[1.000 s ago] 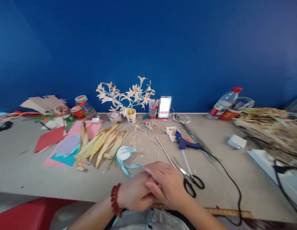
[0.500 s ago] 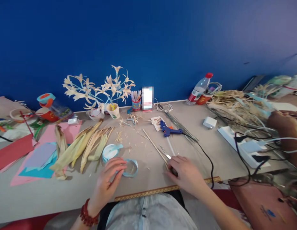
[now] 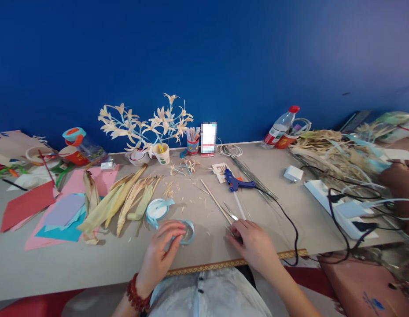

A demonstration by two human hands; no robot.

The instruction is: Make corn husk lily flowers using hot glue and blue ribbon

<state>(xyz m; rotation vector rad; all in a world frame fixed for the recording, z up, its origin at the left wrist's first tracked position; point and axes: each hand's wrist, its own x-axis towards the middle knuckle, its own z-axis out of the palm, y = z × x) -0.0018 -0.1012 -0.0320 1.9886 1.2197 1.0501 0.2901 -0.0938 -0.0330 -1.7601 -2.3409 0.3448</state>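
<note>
The left hand [image 3: 163,248], a red bead bracelet [image 3: 136,298] at its wrist, lies palm down near the front edge of the table [image 3: 59,273]. Its fingers are bent, and their tips touch the loose loop of light blue ribbon [image 3: 188,230] just beyond them; whether they pinch the ribbon or only rest on it cannot be told. The ribbon runs back to its roll [image 3: 157,208], which lies flat just behind and to the left of the hand, beside a spread of pale corn husks [image 3: 125,200]. The right hand [image 3: 253,242] is well apart from the left, palm down with fingers curled over the handles of the scissors [image 3: 231,214]. Only the blades show, pointing away from the fingertips, so the grip itself is hidden. A thin wooden stick [image 3: 215,200] lies just left of the blades, and the blue glue gun [image 3: 239,183] sits farther back, its black cable [image 3: 290,224] trailing toward the table edge. As for writing — little can be read. A printed card [image 3: 220,169] by the glue gun carries a reddish pattern too small to make out. The water bottle [image 3: 280,127] has a red cap and a red-and-white label that is not legible, and the small upright card [image 3: 208,137] by the wall is blurred out. The paper cup [image 3: 162,154] holding the husk flowers [image 3: 148,123] bears a small green mark only.
</note>
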